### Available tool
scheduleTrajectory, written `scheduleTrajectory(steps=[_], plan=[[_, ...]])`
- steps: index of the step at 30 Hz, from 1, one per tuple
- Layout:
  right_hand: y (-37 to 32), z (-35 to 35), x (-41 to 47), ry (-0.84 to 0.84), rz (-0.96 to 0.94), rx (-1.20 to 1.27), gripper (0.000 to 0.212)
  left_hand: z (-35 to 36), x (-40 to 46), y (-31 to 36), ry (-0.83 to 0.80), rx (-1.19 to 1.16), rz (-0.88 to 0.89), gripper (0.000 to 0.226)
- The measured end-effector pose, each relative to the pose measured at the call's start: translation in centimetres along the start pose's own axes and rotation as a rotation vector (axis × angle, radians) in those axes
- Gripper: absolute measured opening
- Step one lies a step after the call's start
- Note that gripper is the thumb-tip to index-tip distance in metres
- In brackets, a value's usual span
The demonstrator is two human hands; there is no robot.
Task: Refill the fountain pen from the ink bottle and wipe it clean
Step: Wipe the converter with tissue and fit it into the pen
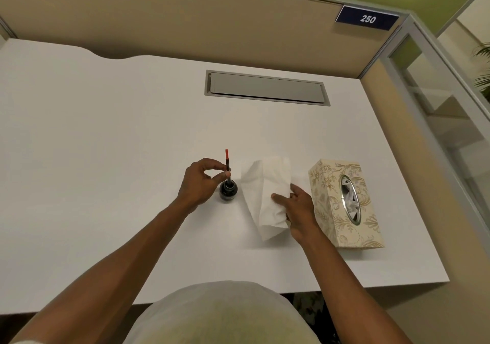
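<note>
A small dark ink bottle (pixel 228 190) stands open on the white desk (pixel 106 158). My left hand (pixel 198 183) pinches a thin fountain pen (pixel 227 161) with a red top end, held upright with its lower end in the bottle's mouth. To the right lies a white tissue (pixel 266 195), spread and creased on the desk. My right hand (pixel 298 212) rests on the tissue's right edge, thumb and fingers gripping it.
A cream, floral-patterned tissue box (pixel 344 203) stands just right of my right hand. A grey cable flap (pixel 266 87) is set into the desk further back. Beige partition walls (pixel 185 25) close the back and right sides.
</note>
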State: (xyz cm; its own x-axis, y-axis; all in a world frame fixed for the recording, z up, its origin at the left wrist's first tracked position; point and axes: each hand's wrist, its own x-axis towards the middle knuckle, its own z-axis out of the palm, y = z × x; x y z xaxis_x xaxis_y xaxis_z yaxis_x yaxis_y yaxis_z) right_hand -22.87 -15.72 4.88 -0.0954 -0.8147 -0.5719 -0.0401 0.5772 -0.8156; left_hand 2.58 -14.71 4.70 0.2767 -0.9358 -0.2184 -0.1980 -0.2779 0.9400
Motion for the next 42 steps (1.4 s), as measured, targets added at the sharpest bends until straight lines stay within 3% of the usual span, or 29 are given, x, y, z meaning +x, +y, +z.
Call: scheduleTrajectory(steps=[2,4,13,16,25,28,32,35,38,42], plan=[[-0.9,0.1,-0.6,-0.028,0.027,0.054,0.028,0.0,0.1,-0.1,-0.002,-0.007,0.005,0.008],[-1.0,-0.1,-0.7,-0.017,0.007,0.035,0.014,0.0,0.2,-0.3,0.000,-0.007,0.002,0.008],[-0.7,-0.5,-0.3,0.028,-0.242,-0.235,0.037,0.1,0.2,-0.3,0.002,-0.003,0.020,0.009],[-0.7,-0.4,-0.3,0.011,-0.214,-0.181,0.045,0.2,0.2,-0.2,-0.002,-0.006,0.023,0.010],[-1.2,-0.8,-0.5,-0.168,0.006,0.157,0.022,0.1,0.3,-0.4,0.001,-0.004,0.009,0.010],[-1.4,-0.9,-0.5,-0.177,0.040,0.198,0.030,0.1,0.3,-0.5,0.000,-0.005,0.010,0.010],[-0.8,-0.6,-0.5,-0.083,-0.138,-0.043,0.016,0.1,0.4,-0.5,-0.004,-0.013,0.012,0.010],[0.1,-0.3,-0.2,-0.053,-0.243,-0.206,0.045,0.1,0.4,-0.4,-0.002,-0.014,0.013,0.010],[0.0,0.0,-0.2,-0.022,-0.252,-0.318,0.056,0.2,0.3,-0.3,-0.001,-0.007,0.002,0.010],[-0.6,0.4,-0.5,-0.021,-0.256,-0.351,0.030,0.1,0.2,-0.4,-0.001,-0.007,-0.010,0.009]])
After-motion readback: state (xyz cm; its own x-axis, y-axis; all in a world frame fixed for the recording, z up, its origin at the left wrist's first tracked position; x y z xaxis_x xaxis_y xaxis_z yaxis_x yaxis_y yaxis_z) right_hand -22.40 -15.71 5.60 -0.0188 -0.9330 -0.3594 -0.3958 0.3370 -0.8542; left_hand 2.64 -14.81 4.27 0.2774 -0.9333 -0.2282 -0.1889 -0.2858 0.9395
